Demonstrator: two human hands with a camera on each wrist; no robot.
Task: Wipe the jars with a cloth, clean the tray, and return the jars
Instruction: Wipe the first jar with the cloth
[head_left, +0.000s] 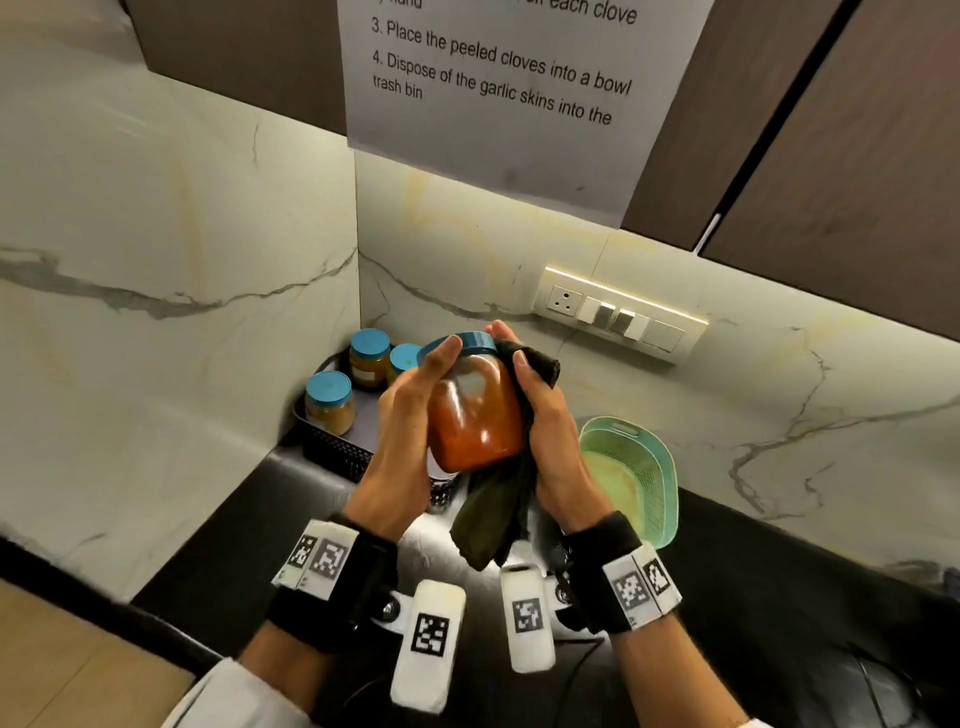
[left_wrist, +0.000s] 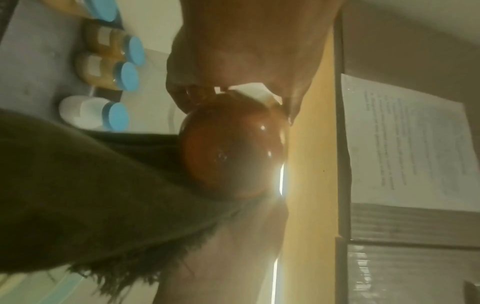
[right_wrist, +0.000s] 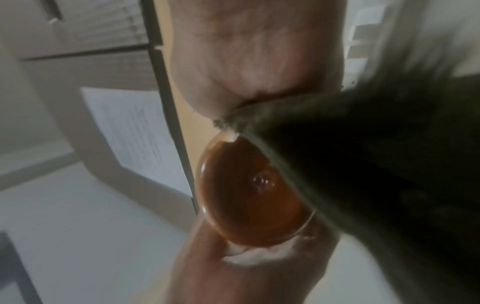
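A jar (head_left: 475, 415) of orange-red paste with a blue lid is held tilted above the counter. My left hand (head_left: 415, 395) grips its left side, fingers reaching up to the lid. My right hand (head_left: 540, 410) holds a dark green cloth (head_left: 498, 514) against the jar's right side, and the rest of the cloth hangs down below. The wrist views show the jar's base (left_wrist: 231, 150) (right_wrist: 249, 195) with the cloth (left_wrist: 91, 195) (right_wrist: 376, 174) wrapped beside it. The dark tray (head_left: 337, 457) sits in the corner behind, holding three blue-lidded jars (head_left: 328, 402).
A light green plastic basket (head_left: 639, 467) stands on the dark counter right of my hands. A switch panel (head_left: 618, 317) is on the marble back wall, and a printed sheet (head_left: 498, 78) hangs above. Marble walls close the corner at left and behind.
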